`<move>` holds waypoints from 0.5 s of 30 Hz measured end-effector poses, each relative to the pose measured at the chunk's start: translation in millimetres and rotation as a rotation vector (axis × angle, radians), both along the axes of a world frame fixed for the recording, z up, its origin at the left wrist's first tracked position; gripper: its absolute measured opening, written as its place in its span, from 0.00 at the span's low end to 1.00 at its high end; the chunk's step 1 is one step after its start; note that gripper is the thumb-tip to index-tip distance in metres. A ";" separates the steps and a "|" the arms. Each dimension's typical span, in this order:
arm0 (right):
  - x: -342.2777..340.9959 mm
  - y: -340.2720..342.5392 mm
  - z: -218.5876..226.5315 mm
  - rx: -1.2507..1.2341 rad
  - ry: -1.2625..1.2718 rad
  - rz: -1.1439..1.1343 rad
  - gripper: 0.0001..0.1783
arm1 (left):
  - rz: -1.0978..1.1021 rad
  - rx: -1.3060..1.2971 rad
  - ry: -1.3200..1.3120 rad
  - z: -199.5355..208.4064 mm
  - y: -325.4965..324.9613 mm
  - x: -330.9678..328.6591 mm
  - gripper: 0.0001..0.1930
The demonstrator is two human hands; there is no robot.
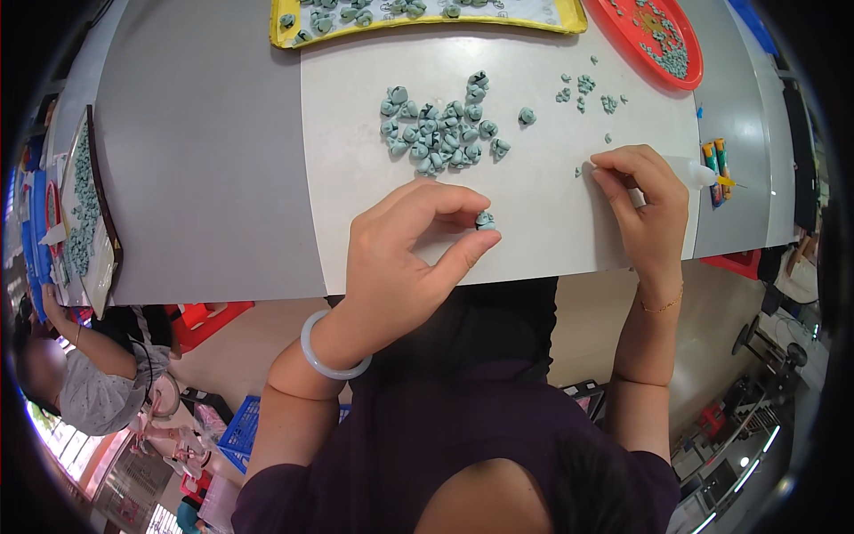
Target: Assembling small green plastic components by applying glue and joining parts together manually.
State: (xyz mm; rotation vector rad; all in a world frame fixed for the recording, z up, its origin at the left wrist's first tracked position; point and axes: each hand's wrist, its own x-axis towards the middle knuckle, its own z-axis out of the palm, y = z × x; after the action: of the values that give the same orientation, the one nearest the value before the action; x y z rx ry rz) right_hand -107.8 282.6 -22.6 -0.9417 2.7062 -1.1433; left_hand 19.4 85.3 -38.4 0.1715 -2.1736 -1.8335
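My left hand [405, 236] pinches a small grey-green molded piece with dark markings [485, 221] between thumb and fingertips, just above the table's near edge. To the right, my right hand [645, 191] has thumb and index finger closed together over the tabletop; whatever sits between the tips is too small to make out. Beside those fingertips lies a tiny grey-green part [577, 173]. Partly hidden behind the right hand is a white bottle [700, 174] with a yellow needle tip. A pile of similar molded pieces [436, 138] lies beyond my left hand.
Small loose parts [585, 84] are scattered at the far right. A yellow tray [427, 22] of molded pieces and a red tray [692, 53] of tiny parts stand at the back. Orange-green tubes [715, 160] lie at right. Another person [102, 383] sits at far left near a parts-filled tray [105, 240].
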 end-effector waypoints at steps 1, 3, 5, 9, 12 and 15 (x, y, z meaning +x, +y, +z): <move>-0.3 0.8 0.9 0.039 0.076 0.079 0.06 | -0.001 0.001 -0.002 0.0 0.1 0.2 0.10; -2.2 0.0 0.2 0.064 0.115 0.142 0.07 | -0.002 -0.011 0.002 -0.4 -0.2 0.1 0.10; -4.4 -2.1 -0.5 0.085 0.155 0.205 0.07 | -0.001 -0.028 0.007 -0.2 -0.6 0.1 0.10; -1.9 -10.0 1.2 0.143 0.118 0.192 0.07 | 0.002 -0.001 -0.007 0.5 0.0 -0.2 0.10; 3.4 -12.7 1.9 0.123 0.036 0.135 0.06 | 0.005 0.007 -0.002 0.2 0.2 -0.2 0.10; 4.5 -10.4 1.1 0.083 0.023 0.098 0.06 | 0.007 0.010 0.003 0.5 -0.2 -0.1 0.10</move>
State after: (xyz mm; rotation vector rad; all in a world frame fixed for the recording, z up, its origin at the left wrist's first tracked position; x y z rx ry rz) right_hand -103.4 272.3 -21.5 -1.0674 2.6686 -1.0004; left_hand 19.3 85.1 -37.8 0.1789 -2.1598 -1.8393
